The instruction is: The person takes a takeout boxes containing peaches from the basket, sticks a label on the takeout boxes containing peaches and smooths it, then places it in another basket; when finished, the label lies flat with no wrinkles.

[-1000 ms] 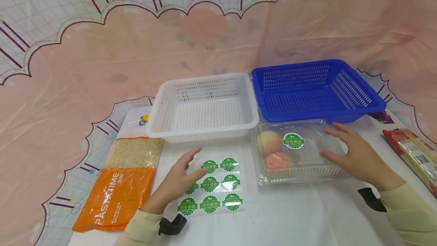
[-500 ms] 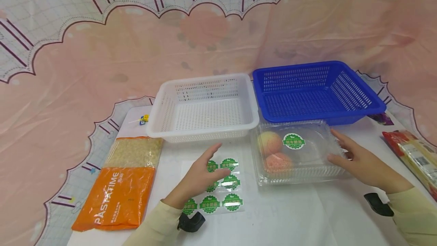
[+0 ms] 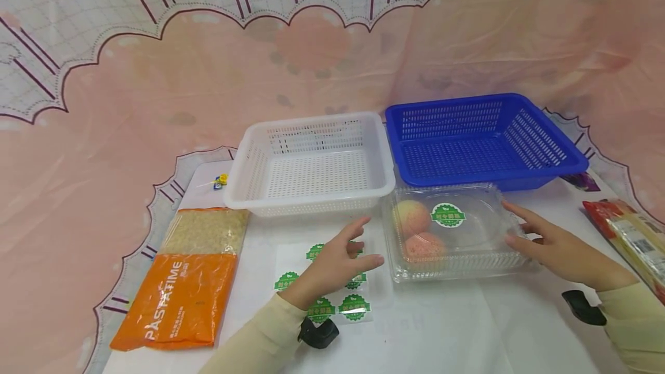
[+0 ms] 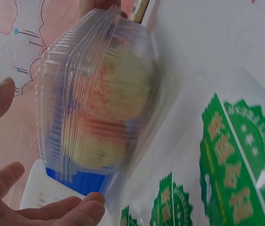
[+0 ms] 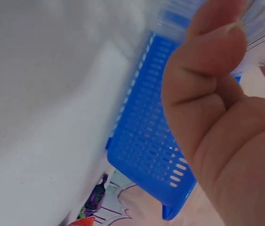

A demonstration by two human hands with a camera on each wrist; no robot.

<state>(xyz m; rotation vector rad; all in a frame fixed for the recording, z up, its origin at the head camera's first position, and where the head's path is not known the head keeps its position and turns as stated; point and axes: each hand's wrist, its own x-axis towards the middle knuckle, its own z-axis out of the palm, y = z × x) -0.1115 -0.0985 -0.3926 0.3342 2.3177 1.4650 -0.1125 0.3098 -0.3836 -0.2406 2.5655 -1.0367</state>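
A clear plastic clamshell box [image 3: 470,235] stands on the white table, lid down, with a green round sticker [image 3: 448,216] on its top. Two peaches [image 3: 424,247] show through its left part. My right hand [image 3: 558,247] grips the box's right end, thumb toward the front and fingers toward the back; in the right wrist view these fingers are bent at the box edge. Over the sheet of green stickers [image 3: 355,308] hovers my left hand [image 3: 332,261], fingers spread and holding nothing. In the left wrist view a gap shows between its fingertips [image 4: 92,202] and the box.
Behind the sheet is a white basket [image 3: 312,204], beside a blue basket [image 3: 483,180] behind the box. An orange pasta bag [image 3: 187,299] lies at left, a red and yellow packet [image 3: 631,232] at right. Small wrapped candy [image 3: 220,180] sits at the back left.
My left hand has moved right across the sticker sheet toward the box. My right hand has come down from over the lid onto the box's right end. The box stays in place.
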